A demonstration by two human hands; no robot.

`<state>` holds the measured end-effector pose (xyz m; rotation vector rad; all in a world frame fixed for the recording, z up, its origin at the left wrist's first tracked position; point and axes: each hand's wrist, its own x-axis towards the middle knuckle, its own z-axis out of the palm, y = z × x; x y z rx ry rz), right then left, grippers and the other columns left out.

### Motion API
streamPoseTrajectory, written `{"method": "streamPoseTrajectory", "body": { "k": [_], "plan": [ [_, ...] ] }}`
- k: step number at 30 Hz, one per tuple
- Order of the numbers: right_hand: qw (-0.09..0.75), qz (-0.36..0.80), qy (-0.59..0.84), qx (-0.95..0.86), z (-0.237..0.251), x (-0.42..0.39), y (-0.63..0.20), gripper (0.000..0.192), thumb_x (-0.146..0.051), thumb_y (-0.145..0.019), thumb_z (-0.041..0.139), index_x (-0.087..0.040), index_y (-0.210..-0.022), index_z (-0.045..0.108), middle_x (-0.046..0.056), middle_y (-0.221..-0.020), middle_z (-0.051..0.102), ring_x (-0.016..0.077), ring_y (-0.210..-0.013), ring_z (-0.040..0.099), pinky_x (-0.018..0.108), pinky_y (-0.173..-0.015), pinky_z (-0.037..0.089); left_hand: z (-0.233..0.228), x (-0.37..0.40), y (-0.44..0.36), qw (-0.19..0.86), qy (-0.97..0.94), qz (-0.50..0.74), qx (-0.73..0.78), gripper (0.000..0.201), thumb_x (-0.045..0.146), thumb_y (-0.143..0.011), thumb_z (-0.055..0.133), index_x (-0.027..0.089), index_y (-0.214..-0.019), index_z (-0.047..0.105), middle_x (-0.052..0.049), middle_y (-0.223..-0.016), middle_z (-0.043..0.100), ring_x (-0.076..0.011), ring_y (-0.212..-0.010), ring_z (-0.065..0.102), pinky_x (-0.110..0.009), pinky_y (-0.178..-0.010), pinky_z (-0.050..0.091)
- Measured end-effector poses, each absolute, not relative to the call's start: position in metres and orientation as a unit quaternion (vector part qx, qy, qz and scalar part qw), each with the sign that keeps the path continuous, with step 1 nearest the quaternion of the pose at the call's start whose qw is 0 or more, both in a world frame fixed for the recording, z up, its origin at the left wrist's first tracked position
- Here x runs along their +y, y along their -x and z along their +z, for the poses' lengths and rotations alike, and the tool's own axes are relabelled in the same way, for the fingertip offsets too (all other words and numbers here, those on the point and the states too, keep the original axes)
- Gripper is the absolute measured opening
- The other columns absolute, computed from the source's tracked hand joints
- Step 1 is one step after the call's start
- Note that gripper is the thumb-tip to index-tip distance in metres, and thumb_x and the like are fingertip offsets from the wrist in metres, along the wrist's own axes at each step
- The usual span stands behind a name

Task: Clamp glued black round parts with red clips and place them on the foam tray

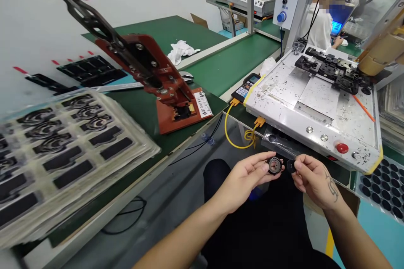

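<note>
White machine [284,96] sits past the right hand [311,180], which's pinching a black bit [291,166]; left hand [241,180] has a round part [275,165] pinched.

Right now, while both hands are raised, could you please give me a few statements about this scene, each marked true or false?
1. The left hand holds a round black part. True.
2. The right hand is holding nothing. False: the right hand pinches a small dark piece.
3. A red button sits on the front of the white machine. True.
4. The red press stands on top of the white machine. False: the red press stands on the green table.
5. A yellow cable hangs beside the white machine. True.
</note>
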<state>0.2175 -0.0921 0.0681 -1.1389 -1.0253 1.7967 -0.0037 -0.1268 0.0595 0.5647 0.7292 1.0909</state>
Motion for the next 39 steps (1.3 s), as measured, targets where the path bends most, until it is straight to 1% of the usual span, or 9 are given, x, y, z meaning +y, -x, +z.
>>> {"method": "streamPoseTrajectory", "body": {
  "k": [4,8,11,14,16,18,22,28,39],
  "plan": [
    [0.349,0.713,0.436,-0.424,0.069,-0.092,-0.217,0.043,-0.055,-0.088,0.086,-0.021,-0.081,0.061,-0.008,-0.055,0.050,0.0064,-0.043,0.036,0.022,-0.045,0.025,0.061,-0.129,0.005,0.758,-0.262,0.496,0.333,0.044,0.037,-0.092,0.087,0.020,-0.132,0.078,-0.012,-0.126,0.082,-0.0318,-0.117,0.079,-0.053,-0.114,0.058],
    [0.337,0.686,0.441,-0.471,0.065,-0.090,-0.219,0.038,-0.052,-0.095,0.081,-0.021,-0.083,0.062,-0.007,-0.057,0.047,0.0093,-0.050,0.037,0.024,-0.050,0.025,0.062,-0.130,0.007,0.757,-0.263,0.495,0.335,0.043,0.035,-0.094,0.085,0.020,-0.134,0.078,-0.012,-0.125,0.082,-0.0320,-0.118,0.078,-0.053,-0.114,0.058],
    [0.352,0.639,0.442,-0.522,0.067,-0.088,-0.218,0.033,-0.050,-0.098,0.078,-0.022,-0.084,0.065,-0.002,-0.071,0.056,0.0131,-0.062,0.046,0.026,-0.057,0.036,0.063,-0.130,0.006,0.755,-0.265,0.498,0.333,0.043,0.037,-0.094,0.085,0.021,-0.133,0.078,-0.012,-0.123,0.083,-0.0316,-0.117,0.078,-0.053,-0.114,0.057],
    [0.368,0.570,0.427,-0.597,0.074,-0.087,-0.213,0.031,-0.049,-0.099,0.075,-0.022,-0.083,0.067,0.005,-0.097,0.064,0.0198,-0.087,0.059,0.032,-0.077,0.050,0.065,-0.130,0.005,0.752,-0.272,0.501,0.331,0.043,0.039,-0.093,0.086,0.022,-0.132,0.079,-0.011,-0.121,0.083,-0.0310,-0.117,0.077,-0.052,-0.112,0.059],
    [0.361,0.532,0.430,-0.633,0.077,-0.087,-0.209,0.031,-0.049,-0.099,0.072,-0.023,-0.084,0.067,0.008,-0.111,0.066,0.0232,-0.098,0.062,0.035,-0.087,0.053,0.065,-0.129,0.005,0.746,-0.279,0.502,0.337,0.043,0.039,-0.093,0.086,0.022,-0.132,0.079,-0.011,-0.122,0.083,-0.0313,-0.119,0.077,-0.052,-0.111,0.059],
    [0.346,0.516,0.435,-0.652,0.077,-0.088,-0.206,0.030,-0.049,-0.101,0.070,-0.023,-0.087,0.067,0.009,-0.116,0.067,0.0241,-0.101,0.064,0.037,-0.089,0.054,0.065,-0.129,0.004,0.740,-0.287,0.501,0.346,0.043,0.038,-0.093,0.085,0.021,-0.132,0.079,-0.010,-0.120,0.083,-0.0315,-0.118,0.076,-0.053,-0.112,0.059],
    [0.340,0.508,0.433,-0.662,0.072,-0.091,-0.202,0.026,-0.046,-0.102,0.069,-0.024,-0.089,0.066,0.008,-0.115,0.068,0.0247,-0.103,0.065,0.038,-0.092,0.054,0.065,-0.130,0.004,0.738,-0.294,0.497,0.350,0.045,0.039,-0.092,0.086,0.022,-0.133,0.078,-0.009,-0.119,0.083,-0.0317,-0.118,0.077,-0.052,-0.113,0.059],
    [0.348,0.501,0.438,-0.660,0.072,-0.093,-0.199,0.027,-0.045,-0.103,0.068,-0.024,-0.087,0.065,0.007,-0.114,0.067,0.0242,-0.104,0.064,0.038,-0.093,0.053,0.068,-0.133,0.001,0.724,-0.305,0.504,0.359,0.045,0.041,-0.093,0.085,0.023,-0.133,0.078,-0.011,-0.141,0.075,-0.0346,-0.128,0.072,-0.050,-0.111,0.060],
    [0.346,0.495,0.440,-0.664,0.072,-0.093,-0.201,0.024,-0.042,-0.103,0.067,-0.024,-0.087,0.064,0.007,-0.113,0.067,0.0239,-0.104,0.064,0.037,-0.093,0.052,0.066,-0.134,-0.003,0.715,-0.325,0.505,0.358,0.046,0.044,-0.095,0.082,0.023,-0.135,0.077,-0.011,-0.144,0.074,-0.0348,-0.130,0.071,-0.049,-0.109,0.062]
  ]
}}
